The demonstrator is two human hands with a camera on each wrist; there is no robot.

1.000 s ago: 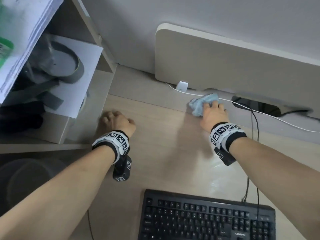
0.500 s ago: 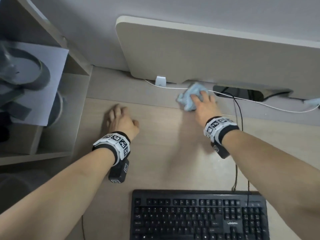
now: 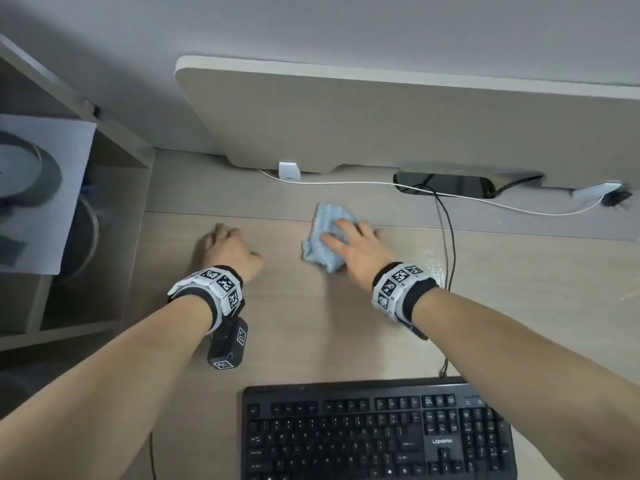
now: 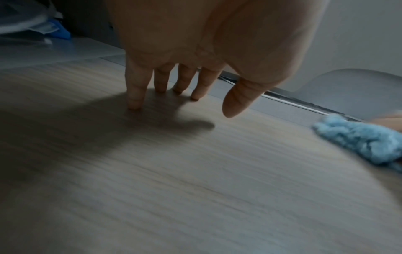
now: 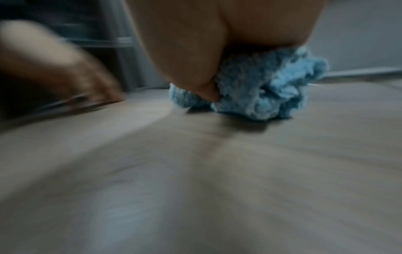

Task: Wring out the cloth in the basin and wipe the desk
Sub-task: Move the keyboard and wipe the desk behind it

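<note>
While my right hand (image 3: 356,249) presses flat on the blue cloth (image 3: 323,237), left hand (image 3: 230,249) relaxed, empty, I risk snagging the black cable (image 3: 446,230).

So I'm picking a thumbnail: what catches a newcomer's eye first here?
The crumpled blue cloth under the right hand, mid-desk. Then the left hand, fingertips resting on bare wood to the cloth's left, and the black keyboard at the near edge.

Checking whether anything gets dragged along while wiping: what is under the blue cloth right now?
The blue cloth lies bunched on the bare wooden desk, with the right hand pressing on top. Only desk shows around its edges; whatever is directly beneath is covered.
</note>
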